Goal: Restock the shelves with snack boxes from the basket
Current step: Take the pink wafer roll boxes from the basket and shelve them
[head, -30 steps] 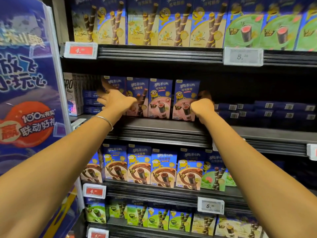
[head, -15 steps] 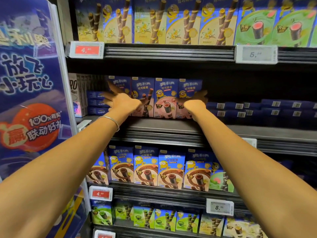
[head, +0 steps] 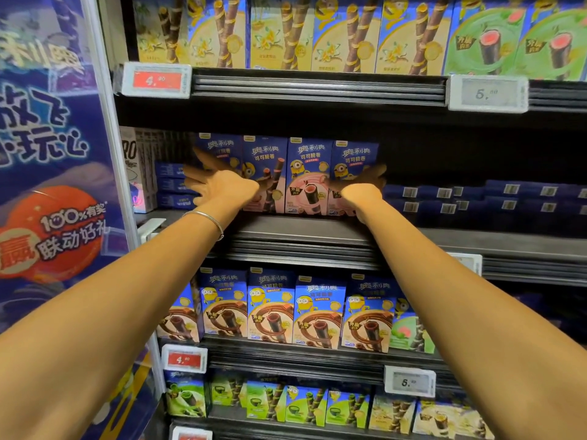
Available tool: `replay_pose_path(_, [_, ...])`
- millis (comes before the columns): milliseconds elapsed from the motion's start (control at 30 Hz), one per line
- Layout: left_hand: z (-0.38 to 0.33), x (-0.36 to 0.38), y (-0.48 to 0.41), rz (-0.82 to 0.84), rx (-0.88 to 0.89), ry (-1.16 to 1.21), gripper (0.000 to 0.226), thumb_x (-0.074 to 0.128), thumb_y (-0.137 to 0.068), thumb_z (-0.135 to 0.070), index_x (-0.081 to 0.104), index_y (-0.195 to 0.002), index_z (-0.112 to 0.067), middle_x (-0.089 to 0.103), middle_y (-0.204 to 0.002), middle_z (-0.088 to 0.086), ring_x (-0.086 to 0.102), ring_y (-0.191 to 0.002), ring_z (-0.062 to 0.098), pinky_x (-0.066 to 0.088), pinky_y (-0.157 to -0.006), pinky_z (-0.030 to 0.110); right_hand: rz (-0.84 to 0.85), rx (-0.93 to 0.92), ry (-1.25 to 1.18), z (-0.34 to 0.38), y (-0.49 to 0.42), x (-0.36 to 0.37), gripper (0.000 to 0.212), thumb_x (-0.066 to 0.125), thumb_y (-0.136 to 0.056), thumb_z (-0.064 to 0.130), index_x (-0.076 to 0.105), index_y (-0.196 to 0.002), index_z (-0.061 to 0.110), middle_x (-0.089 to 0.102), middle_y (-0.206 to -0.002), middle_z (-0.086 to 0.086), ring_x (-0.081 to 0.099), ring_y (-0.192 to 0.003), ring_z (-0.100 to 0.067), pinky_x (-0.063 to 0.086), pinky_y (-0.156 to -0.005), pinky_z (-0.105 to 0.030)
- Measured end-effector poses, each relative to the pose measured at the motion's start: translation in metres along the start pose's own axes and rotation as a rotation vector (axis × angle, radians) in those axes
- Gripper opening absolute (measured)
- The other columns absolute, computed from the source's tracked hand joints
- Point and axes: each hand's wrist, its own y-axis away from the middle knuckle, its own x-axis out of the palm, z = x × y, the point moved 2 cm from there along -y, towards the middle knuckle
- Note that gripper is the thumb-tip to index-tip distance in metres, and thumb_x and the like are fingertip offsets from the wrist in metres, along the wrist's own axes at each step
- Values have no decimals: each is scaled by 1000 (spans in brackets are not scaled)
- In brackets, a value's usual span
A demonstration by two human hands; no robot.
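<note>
Left hand (head: 222, 185), right hand (head: 362, 192) outstretched, splayed

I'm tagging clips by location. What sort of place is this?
Most likely a supermarket or shop aisle: tiered shelves packed with rows of snack boxes, price tags clipped to the shelf edges, and a promotional banner at the left.
</note>
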Motion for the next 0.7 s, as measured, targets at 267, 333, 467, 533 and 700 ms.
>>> replay_pose_path(267, [11, -4, -14, -46, -40, -16, 85, 70, -86, -45, 43, -154, -2, 42, -158, 24, 36, -147, 46, 36, -120, 54, 12, 1, 31, 2, 1, 3, 121, 80, -81, 46, -2, -157, 1, 18, -165, -17, 20, -153, -33, 24, -123, -47])
replay_pose_path(333, [15, -3, -18, -44, -43, 44, 82, 72, -84, -44, 47, -151, -2, 46, -156, 23, 41, -144, 44, 39, -119, 53, 27, -8, 89, 2, 2, 4, 120, 77, -83, 50, -4, -157, 2, 12, -166, -17, 16, -154, -33, 21, -124, -48])
replay_pose_path(467, [17, -4, -13, -97, -73, 12, 132, 82, -83, -49, -10, -166, -3, -7, -171, 34, -5, -160, 48, 6, -129, 55, 16, 8, 93, 2, 2, 7, 123, 78, -81, 53, -5, -158, 3, 10, -166, -16, 13, -154, -35, 19, -124, -48])
replay_pose_path(533, [17, -4, -15, -109, -79, 33, 137, 84, -83, -51, -17, -165, -7, -16, -170, 33, -13, -159, 48, 1, -129, 56, 7, 39, 112, 2, 2, 8, 124, 77, -80, 57, -5, -158, 5, 6, -166, -17, 11, -153, -38, 20, -123, -52])
replay_pose_path(700, [17, 0, -22, -114, -91, 26, 136, 83, -83, -56, -16, -166, -14, -18, -170, 32, -13, -159, 49, 4, -129, 58, 8, 87, 121, 1, 2, 6, 123, 78, -78, 58, -2, -158, 10, 7, -165, -19, 12, -151, -42, 23, -122, -54])
